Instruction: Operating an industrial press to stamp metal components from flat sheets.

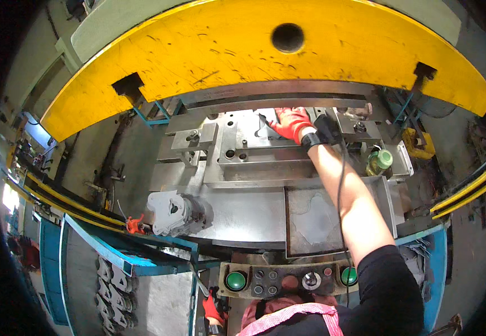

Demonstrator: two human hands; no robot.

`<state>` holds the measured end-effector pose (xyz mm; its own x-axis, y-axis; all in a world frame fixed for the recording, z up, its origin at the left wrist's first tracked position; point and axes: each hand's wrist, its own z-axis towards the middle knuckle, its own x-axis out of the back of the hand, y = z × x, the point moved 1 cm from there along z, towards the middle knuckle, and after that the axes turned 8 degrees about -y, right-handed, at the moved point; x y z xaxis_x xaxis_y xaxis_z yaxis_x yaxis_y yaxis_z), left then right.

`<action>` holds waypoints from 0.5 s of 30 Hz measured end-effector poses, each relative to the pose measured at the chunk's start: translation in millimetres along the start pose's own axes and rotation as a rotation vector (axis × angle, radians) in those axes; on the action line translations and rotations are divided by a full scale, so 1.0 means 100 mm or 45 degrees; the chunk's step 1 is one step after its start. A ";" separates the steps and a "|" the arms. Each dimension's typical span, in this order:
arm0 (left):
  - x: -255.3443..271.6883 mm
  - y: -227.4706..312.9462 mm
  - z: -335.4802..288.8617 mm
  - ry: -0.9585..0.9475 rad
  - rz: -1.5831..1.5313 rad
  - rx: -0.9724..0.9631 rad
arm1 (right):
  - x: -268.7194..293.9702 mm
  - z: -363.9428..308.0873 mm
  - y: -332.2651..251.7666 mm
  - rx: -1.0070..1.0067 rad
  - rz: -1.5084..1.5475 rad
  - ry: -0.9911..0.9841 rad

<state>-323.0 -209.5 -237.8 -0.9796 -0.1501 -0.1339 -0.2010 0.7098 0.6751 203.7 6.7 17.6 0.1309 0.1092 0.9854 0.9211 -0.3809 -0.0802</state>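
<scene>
My right hand (292,124), in a red glove with a black band at the wrist, reaches in under the press's upper tool. Its thumb and fingers are spread over the lower die (243,129), beside a dark curved shape; the fingertips are partly hidden. A black cable (341,185) runs along that forearm. Low at the left of my body, my left hand (213,311), also red-gloved, is closed around a tool with a slim metal shaft (199,280). A stack of grey sheet-metal pieces (170,210) stands on the press's front ledge (243,213).
The yellow press ram (215,56) spans the top. A shallow metal tray (316,218) lies under my right arm. A green-capped bottle (382,159) stands right of the die. In front of me is a button panel (282,280). At left, a blue cart (63,269) holds several metal parts.
</scene>
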 end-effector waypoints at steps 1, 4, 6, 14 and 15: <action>0.06 -0.03 0.00 -0.017 0.032 0.005 | -0.01 0.05 -0.05 0.004 0.046 -0.001; 0.21 -0.08 -0.11 -0.061 0.142 0.069 | -0.10 0.10 -0.17 0.173 0.061 0.076; 0.23 -0.08 -0.21 0.119 0.254 0.182 | -0.14 0.10 -0.27 0.265 -0.006 0.112; 0.19 0.12 -0.40 0.036 0.219 0.026 | -0.07 0.08 -0.22 -0.094 -0.183 0.121; 0.21 0.12 -0.41 0.035 0.217 0.027 | -0.11 0.08 -0.20 -0.140 -0.180 0.124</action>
<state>-345.4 -232.7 -202.6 -0.9990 -0.0449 0.0015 -0.0323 0.7408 0.6710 186.7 20.2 6.9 -0.0380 0.0815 0.9960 0.8816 -0.4666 0.0718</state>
